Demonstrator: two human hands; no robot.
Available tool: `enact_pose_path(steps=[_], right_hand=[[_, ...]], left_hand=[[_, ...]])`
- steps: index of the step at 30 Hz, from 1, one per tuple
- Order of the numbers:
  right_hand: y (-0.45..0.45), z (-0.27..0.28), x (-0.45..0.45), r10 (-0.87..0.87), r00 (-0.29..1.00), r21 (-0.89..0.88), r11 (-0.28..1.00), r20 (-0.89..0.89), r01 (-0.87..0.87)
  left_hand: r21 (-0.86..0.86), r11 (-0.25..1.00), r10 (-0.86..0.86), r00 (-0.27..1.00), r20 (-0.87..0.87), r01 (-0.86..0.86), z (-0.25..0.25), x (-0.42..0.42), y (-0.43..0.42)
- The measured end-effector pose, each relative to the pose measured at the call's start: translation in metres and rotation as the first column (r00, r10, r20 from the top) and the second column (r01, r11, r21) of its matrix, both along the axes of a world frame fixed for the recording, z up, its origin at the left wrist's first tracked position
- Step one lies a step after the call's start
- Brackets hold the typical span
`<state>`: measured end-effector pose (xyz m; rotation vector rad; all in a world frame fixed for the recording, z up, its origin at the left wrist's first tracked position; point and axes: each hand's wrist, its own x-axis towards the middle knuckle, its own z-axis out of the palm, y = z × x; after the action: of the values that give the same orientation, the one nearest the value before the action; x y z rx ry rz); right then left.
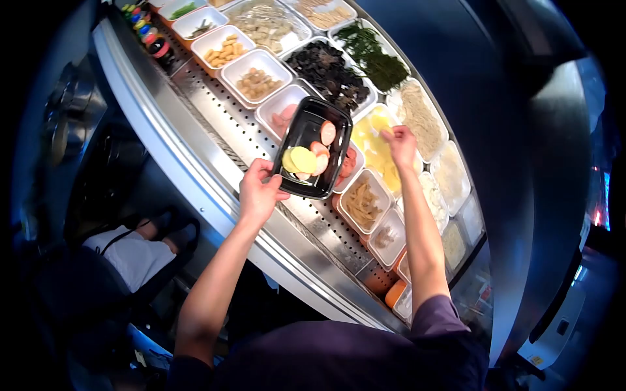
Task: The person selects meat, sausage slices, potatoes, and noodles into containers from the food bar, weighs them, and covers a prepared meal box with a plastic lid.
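Black tray (305,128), gripped at its near-left edge by the left hand (259,193), seems part-filled with mixed slices (304,159); space remains; right hand (402,144) at yellow slices (373,152), grip unclear.

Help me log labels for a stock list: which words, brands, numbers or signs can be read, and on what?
No text can be read.
Dark bottle with a red band, upper left: too small and blurred.
Yellow mark, lower right: too small to read.
Black tray in the left hand: no lettering visible.
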<state>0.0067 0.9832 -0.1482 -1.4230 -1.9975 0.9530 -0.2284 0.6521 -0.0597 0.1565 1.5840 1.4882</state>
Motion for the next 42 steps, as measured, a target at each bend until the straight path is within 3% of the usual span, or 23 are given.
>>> enact_pose_path(steps=[2,5,7,9,11,12,14,15,17,19,20,22,23,25,27,29,31,32,33,36,37,39,42], right_hand=[[-0.035,0.081,-0.019,0.026,0.967,-0.312,0.944,-0.252,-0.107],[-0.102,0.165,-0.058,0.267,0.932,-0.326,0.882,-0.246,-0.339],[-0.144,0.199,-0.091,0.507,0.846,-0.412,0.744,-0.166,-0.527],[-0.181,0.220,-0.109,0.643,0.765,-0.218,0.750,0.020,-0.625],[-0.219,0.243,-0.113,0.518,0.851,-0.191,0.829,-0.091,-0.525],[-0.237,0.247,-0.110,0.493,0.829,-0.184,0.818,-0.266,-0.545],[-0.278,0.265,-0.094,0.469,0.803,-0.326,0.744,-0.368,-0.584],[-0.289,0.249,-0.081,0.545,0.749,-0.218,0.734,-0.378,-0.644],[-0.347,0.259,-0.069,0.520,0.775,-0.259,0.742,-0.360,-0.618],[-0.375,0.237,-0.044,0.716,0.696,-0.054,0.694,-0.062,-0.718],[-0.402,0.233,-0.029,0.708,0.703,-0.117,0.694,-0.065,-0.710],[-0.469,0.236,-0.009,0.787,0.593,-0.226,0.555,-0.170,-0.801],[-0.476,0.210,-0.003,0.799,0.574,-0.294,0.513,-0.180,-0.806],[-0.550,0.201,0.001,0.851,0.504,-0.468,0.391,-0.144,-0.793],[-0.613,0.169,-0.007,0.962,0.270,-0.410,0.263,0.043,-0.873],[-0.691,0.177,-0.011,0.973,-0.161,-0.100,-0.146,0.165,-0.984],[-0.764,0.179,-0.016,0.889,-0.423,-0.114,-0.409,0.174,-0.906],[-0.812,0.194,-0.014,0.851,-0.506,-0.191,-0.479,0.137,-0.857],[-0.832,0.204,-0.023,0.809,-0.580,-0.261,-0.542,0.098,-0.799],[-0.916,0.160,-0.042,0.539,-0.841,-0.273,-0.803,0.047,-0.530],[-0.948,0.157,-0.036,0.530,-0.848,-0.366,-0.784,0.027,-0.501],[-1.011,0.140,-0.017,0.219,-0.963,-0.145,-0.959,0.160,-0.242],[-1.106,0.169,0.069,0.039,-0.913,-0.066,-0.995,0.406,-0.072]], left_hand=[[0.018,1.000,0.006,1.000,0.020,-0.006,0.006,0.000,-0.006],[0.029,0.999,0.034,0.999,0.025,-0.035,0.023,0.007,-0.029],[0.047,0.998,0.035,0.998,0.056,-0.037,0.046,0.018,-0.056],[0.093,0.992,0.087,0.996,0.003,-0.087,0.064,0.030,-0.095],[0.081,0.985,0.157,0.987,-0.021,-0.155,0.084,0.039,-0.145],[0.113,0.973,0.207,0.978,-0.029,-0.203,0.092,0.046,-0.175],[0.160,0.945,0.291,0.957,-0.017,-0.285,0.095,0.065,-0.244],[0.184,0.926,0.341,0.939,-0.034,-0.330,0.102,0.075,-0.280],[0.148,0.904,0.402,0.915,0.033,-0.402,0.125,0.093,-0.355],[0.137,0.872,0.471,0.882,0.020,-0.469,0.134,0.118,-0.430],[0.133,0.846,0.519,0.855,0.016,-0.516,0.132,0.134,-0.464],[0.080,0.785,0.617,0.787,-0.011,-0.615,0.142,0.172,-0.542],[0.036,0.754,0.657,0.754,-0.003,-0.656,0.144,0.190,-0.564],[0.077,0.605,0.793,0.608,0.023,-0.792,0.136,0.245,-0.643],[0.018,0.491,0.870,0.490,-0.045,-0.871,0.137,0.311,-0.706],[-0.042,0.308,0.945,0.310,-0.099,-0.951,0.164,0.385,-0.754],[0.006,0.111,0.973,0.107,-0.203,-0.994,0.151,0.461,-0.800],[-0.064,0.045,0.977,0.057,-0.205,-0.997,0.176,0.501,-0.818],[-0.049,-0.078,0.978,-0.067,-0.196,-0.996,0.164,0.526,-0.809],[-0.016,-0.413,0.894,-0.402,-0.197,-0.911,0.172,0.630,-0.800],[0.022,-0.515,0.838,-0.509,-0.198,-0.857,0.169,0.664,-0.787],[-0.020,-0.736,0.667,-0.720,-0.194,-0.677,0.167,0.725,-0.756],[-0.037,-0.945,0.326,-0.942,-0.083,-0.324,0.146,0.802,-0.709]])
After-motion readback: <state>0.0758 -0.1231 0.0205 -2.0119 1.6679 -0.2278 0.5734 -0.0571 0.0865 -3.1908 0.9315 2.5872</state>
